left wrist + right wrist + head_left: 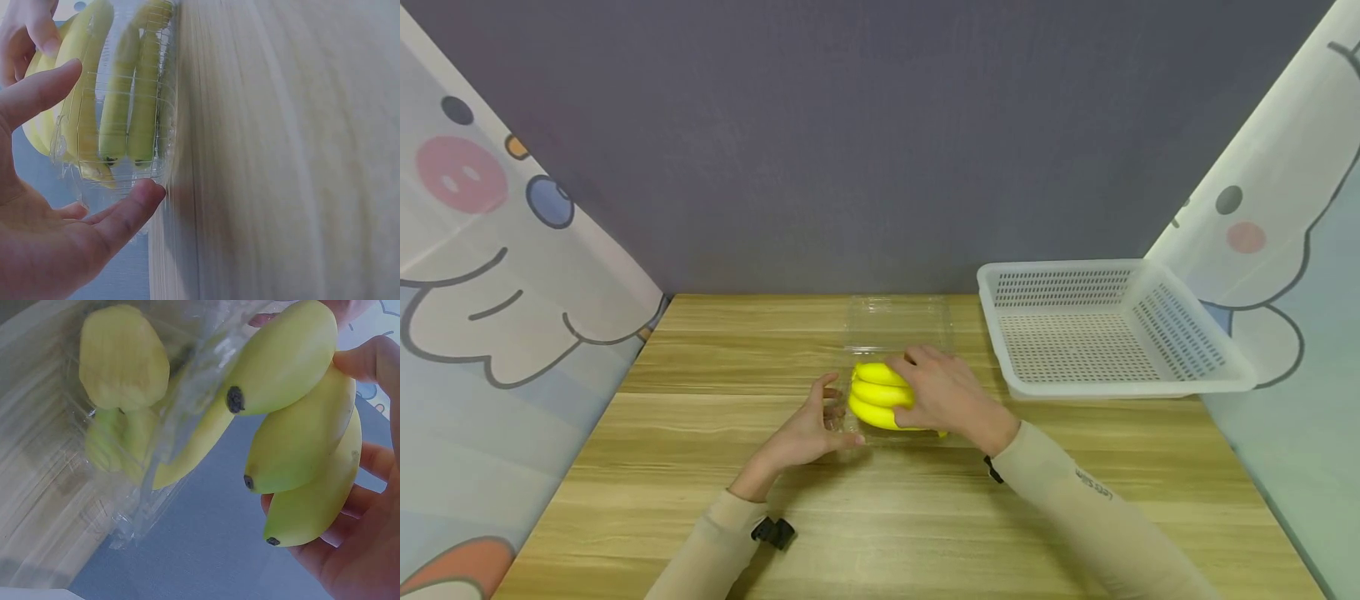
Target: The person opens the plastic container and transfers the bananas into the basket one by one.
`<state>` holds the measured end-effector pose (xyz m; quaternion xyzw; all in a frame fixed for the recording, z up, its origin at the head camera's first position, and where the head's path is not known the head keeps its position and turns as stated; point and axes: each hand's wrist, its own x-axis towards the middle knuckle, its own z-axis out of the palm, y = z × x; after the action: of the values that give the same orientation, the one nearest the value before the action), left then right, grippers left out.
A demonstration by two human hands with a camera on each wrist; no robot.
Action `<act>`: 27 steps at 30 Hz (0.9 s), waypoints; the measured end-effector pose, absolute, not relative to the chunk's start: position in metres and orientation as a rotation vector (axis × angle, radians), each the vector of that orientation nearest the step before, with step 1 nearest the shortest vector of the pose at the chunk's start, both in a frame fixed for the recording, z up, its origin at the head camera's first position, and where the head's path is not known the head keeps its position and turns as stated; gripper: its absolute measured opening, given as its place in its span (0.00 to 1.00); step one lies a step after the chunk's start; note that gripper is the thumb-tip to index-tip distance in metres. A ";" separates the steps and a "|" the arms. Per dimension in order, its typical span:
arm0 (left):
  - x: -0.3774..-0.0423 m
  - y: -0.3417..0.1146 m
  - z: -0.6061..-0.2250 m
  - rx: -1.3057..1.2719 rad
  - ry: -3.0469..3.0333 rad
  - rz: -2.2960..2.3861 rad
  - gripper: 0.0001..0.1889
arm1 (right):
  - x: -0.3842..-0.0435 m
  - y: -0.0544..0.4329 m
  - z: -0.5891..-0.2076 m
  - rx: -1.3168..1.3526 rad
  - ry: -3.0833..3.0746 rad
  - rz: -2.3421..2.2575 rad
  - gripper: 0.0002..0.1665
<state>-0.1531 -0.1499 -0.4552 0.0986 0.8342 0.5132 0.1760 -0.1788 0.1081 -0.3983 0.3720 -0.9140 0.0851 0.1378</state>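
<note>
My right hand (946,393) grips a bunch of yellow bananas (880,397) from above, thumb on the near side and fingers on the far side. In the right wrist view the bananas (300,437) show dark tips and sit tilted beside a clear plastic clamshell box (134,528). More bananas (128,106) lie inside that box, seen through its ribbed wall. The box's lid (898,323) is folded back toward the wall. At the box's left end, my left hand (801,433) has thumb and fingers spread around the corner, the fingertips touching or very near the plastic.
A white perforated plastic basket (1078,354) stands at the back right of the wooden table (700,433). A dark grey wall (880,150) rises behind the table, and cartoon-printed panels (467,250) flank it on both sides.
</note>
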 end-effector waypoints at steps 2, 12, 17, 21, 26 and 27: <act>-0.153 -0.150 -0.455 0.272 2.360 1.448 0.62 | -0.178 0.109 -0.398 1.079 -2.631 0.241 0.36; -0.153 -0.150 -0.456 0.262 2.367 1.443 0.62 | -0.176 0.112 -0.397 1.087 -2.530 0.235 0.34; -0.153 -0.150 -0.457 0.256 2.368 1.443 0.61 | -0.176 0.114 -0.394 1.072 -2.549 0.228 0.34; -0.153 -0.151 -0.456 0.256 2.363 1.441 0.62 | -0.175 0.115 -0.392 1.066 -2.552 0.223 0.34; -0.153 -0.151 -0.455 0.256 2.365 1.439 0.63 | -0.175 0.117 -0.390 1.065 -2.538 0.233 0.33; -0.153 -0.151 -0.455 0.256 2.365 1.441 0.63 | -0.175 0.118 -0.389 1.066 -2.536 0.237 0.33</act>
<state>-0.1526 -0.1506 -0.4553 0.0904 0.8365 0.5097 0.1795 -0.1749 0.1177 -0.3892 0.3791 -0.9019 0.0841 0.1893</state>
